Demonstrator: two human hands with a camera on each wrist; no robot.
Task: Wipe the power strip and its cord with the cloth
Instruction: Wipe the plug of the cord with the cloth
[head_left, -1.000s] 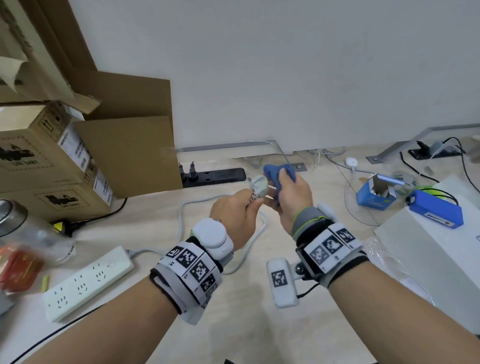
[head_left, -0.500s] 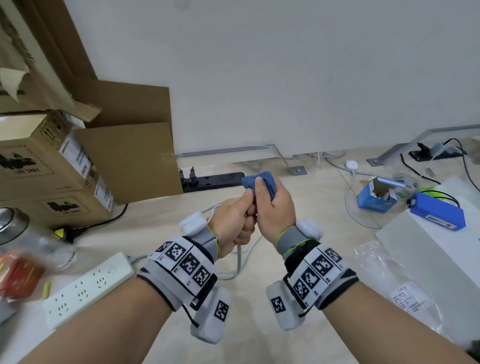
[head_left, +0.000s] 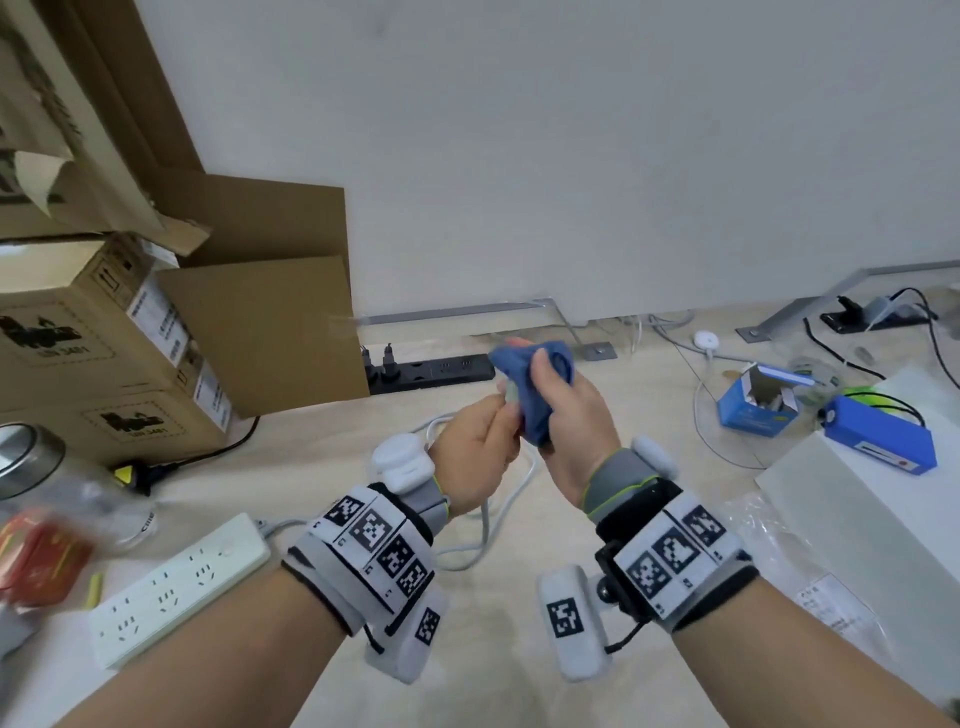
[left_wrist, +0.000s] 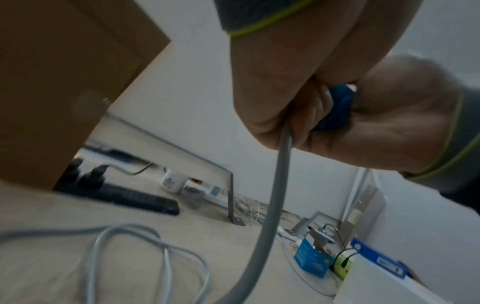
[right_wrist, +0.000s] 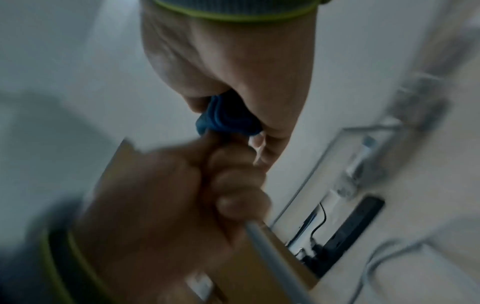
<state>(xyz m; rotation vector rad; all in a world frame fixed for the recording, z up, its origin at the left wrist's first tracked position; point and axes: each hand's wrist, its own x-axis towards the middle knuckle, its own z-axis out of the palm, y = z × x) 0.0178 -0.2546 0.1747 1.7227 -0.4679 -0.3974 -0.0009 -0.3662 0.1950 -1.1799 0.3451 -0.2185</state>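
Hands rose: L hand (head_left: 475, 457) grips cord (left_wrist: 270, 205), R hand (head_left: 569, 431) clutches cloth (head_left: 530, 389).

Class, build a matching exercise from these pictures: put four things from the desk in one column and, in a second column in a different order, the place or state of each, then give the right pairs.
Things
1. blue cloth
2. white power strip
3. grey cord
4. black power strip

Places or states
A. lying flat on the desk near the left forearm
B. gripped in the left hand, hanging down to loops on the desk
C. bunched in the right hand
D. against the far wall, with two black plugs in it

Pairs: 1-C, 2-A, 3-B, 4-D
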